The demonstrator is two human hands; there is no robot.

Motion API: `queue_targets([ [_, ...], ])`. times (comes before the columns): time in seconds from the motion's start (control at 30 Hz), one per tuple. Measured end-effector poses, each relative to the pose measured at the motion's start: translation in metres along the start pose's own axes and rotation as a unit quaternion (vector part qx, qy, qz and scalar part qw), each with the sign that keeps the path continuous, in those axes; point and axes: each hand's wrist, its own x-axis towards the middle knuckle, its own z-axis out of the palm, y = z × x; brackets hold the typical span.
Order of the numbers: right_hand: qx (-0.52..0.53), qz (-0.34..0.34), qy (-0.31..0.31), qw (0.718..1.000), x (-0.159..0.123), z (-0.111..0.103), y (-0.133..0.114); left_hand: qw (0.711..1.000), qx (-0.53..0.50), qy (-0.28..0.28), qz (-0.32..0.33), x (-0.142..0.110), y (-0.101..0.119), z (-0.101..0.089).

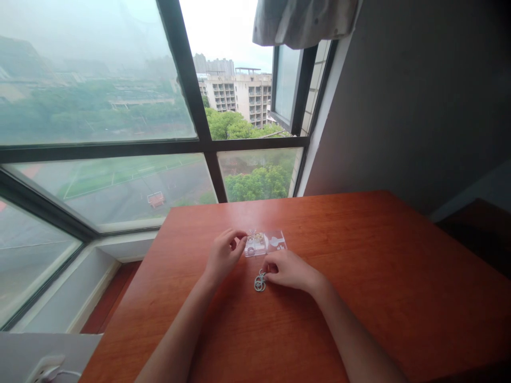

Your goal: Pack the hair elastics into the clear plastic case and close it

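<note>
A small clear plastic box (pixel 255 244) lies flat on the table with its transparent lid (pixel 276 241) laid open to the right. Small gold-coloured and clear pieces sit inside, along with a ring near the front; they are too small to name. My left hand (pixel 225 254) is curled at the box's left edge, thumb and fingertips closed on it. In front of the box is a loose pile of pale green rings (pixel 259 283). My right hand (pixel 290 270) reaches in from the right, its fingers pinched on a ring at the pile's upper right; the fingertips are partly hidden.
The reddish-brown wooden table (pixel 379 255) stretches to both sides. Large windows (pixel 99 80) stand behind and to the left, one pane open outward. A grey wall (pixel 407 96) rises at the right. A socket with a plug (pixel 48 369) is at the lower left.
</note>
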Motion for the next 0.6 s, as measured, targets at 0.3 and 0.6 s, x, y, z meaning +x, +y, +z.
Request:
queue_targets([
  [0.3, 0.022, 0.02, 0.142, 0.989, 0.002, -0.007, -0.003, 0.999, -0.022, -0.029, 0.012, -0.002, 0.006, 0.003],
  [0.6, 0.025, 0.039, 0.235, 0.971, 0.005, -0.009, -0.002, 0.989, -0.063, -0.118, 0.061, -0.008, 0.023, 0.014],
])
